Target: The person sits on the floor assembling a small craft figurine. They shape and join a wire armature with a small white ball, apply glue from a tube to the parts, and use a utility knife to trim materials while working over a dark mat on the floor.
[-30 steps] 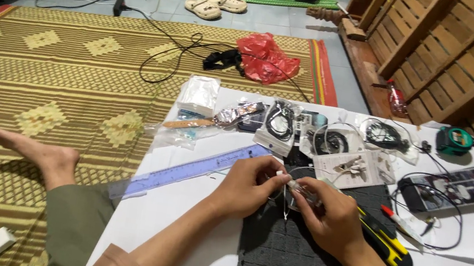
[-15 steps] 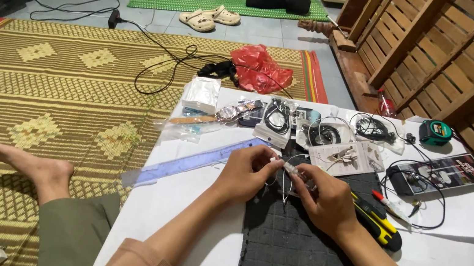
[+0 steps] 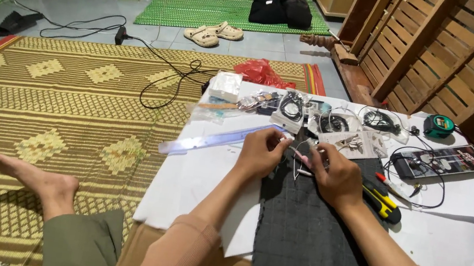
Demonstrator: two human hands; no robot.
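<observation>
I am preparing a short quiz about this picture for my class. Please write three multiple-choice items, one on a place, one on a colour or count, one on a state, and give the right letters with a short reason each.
1. Where does the long translucent blue plastic ruler lie?
A. on the white sheet, beside the left hand
B. on the woven yellow mat
C. on the wooden slats

2. How many beige sandals stand on the grey floor?
A. one
B. two
C. four

3. What are the two hands doing?
A. resting flat and open
B. pinching a small thin part together above the dark grey gridded mat
C. holding the yellow and black utility knife

Answers:
1 A, the ruler lies on the white sheet next to the left hand.
2 B, a pair shows near the green mat.
3 B, the left hand and the right hand meet, fingers closed on the part; the knife lies untouched.
</observation>
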